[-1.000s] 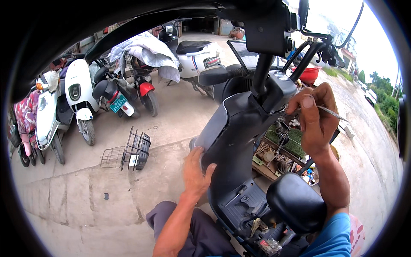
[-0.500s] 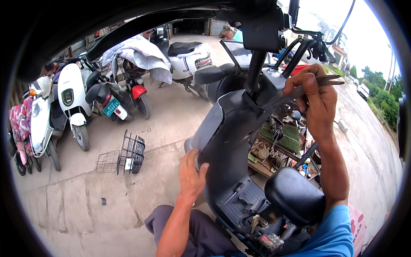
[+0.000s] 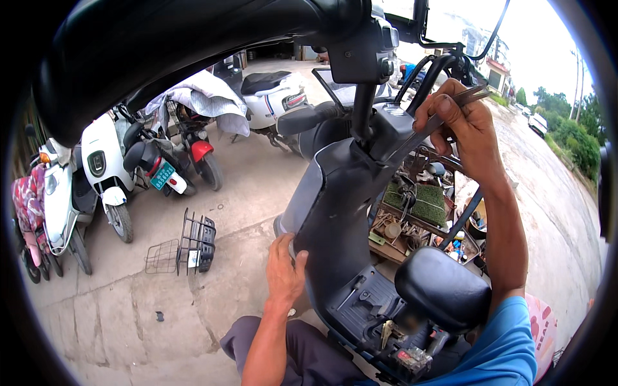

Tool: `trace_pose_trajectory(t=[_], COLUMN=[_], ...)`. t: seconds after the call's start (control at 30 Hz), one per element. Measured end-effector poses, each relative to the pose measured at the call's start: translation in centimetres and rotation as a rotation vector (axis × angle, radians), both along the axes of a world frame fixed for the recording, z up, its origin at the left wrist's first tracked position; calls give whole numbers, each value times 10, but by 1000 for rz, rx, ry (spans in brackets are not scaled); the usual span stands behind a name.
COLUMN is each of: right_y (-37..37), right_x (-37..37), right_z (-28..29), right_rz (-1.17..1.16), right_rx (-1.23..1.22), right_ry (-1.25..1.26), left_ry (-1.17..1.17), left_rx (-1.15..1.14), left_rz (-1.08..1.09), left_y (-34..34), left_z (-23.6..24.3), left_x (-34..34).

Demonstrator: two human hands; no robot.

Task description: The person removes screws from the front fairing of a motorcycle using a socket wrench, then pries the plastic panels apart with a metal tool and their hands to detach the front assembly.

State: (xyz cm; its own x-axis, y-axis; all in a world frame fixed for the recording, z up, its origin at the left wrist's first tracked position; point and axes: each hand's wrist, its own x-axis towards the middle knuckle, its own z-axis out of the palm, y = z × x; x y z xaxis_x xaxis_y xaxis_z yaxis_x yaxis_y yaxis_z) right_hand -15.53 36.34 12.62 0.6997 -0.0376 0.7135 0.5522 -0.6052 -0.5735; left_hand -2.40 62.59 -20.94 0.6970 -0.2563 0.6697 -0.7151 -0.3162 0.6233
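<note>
My right hand holds a flat, dark metal tool with a split outer end, angled from upper right down to the gap at the top of a black scooter's front panel, just below the steering column; the tool's lower tip is hard to make out. My left hand grips the lower left edge of that panel, fingers curved over it. Below lie the footboard, with small metal and plastic pieces on it, and the black saddle.
Parked scooters line the left and back, one under a quilt. A wire basket lies on the concrete. A cart of tools and parts stands beyond the scooter. A road curves away right. The handlebar spans overhead.
My right hand has turned the tool so its outer end angles upward, and has shifted slightly left and up. My left hand stays on the panel edge. The view shifted, showing more handlebar.
</note>
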Motion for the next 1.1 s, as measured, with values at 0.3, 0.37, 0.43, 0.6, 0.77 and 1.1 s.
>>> trace_pose_trajectory(t=[0.3,0.37,0.43,0.6,0.77,1.1], right_y=[-4,-3,-15,-25,-40,-68], right_x=[-7,-15,-26,-6,23,39], right_z=[7,-9,-23,-20,8,8], right_rz=[-173,-190,-208,-218,-259,-224], right_rx=[0,34,96,63,11,-6], right_ry=[173,92,-33,1,132,216], left_ry=[71,76,75,-14,106,48], left_rx=[12,3,-1,19,-52,-102], left_rz=[-19,-18,-36,-48,-47,0], left_y=[0,0,-2,-8,-5,-18], left_z=[-11,-9,-10,-19,-24,-28], left_x=[-4,-7,-9,-13,-15,-16])
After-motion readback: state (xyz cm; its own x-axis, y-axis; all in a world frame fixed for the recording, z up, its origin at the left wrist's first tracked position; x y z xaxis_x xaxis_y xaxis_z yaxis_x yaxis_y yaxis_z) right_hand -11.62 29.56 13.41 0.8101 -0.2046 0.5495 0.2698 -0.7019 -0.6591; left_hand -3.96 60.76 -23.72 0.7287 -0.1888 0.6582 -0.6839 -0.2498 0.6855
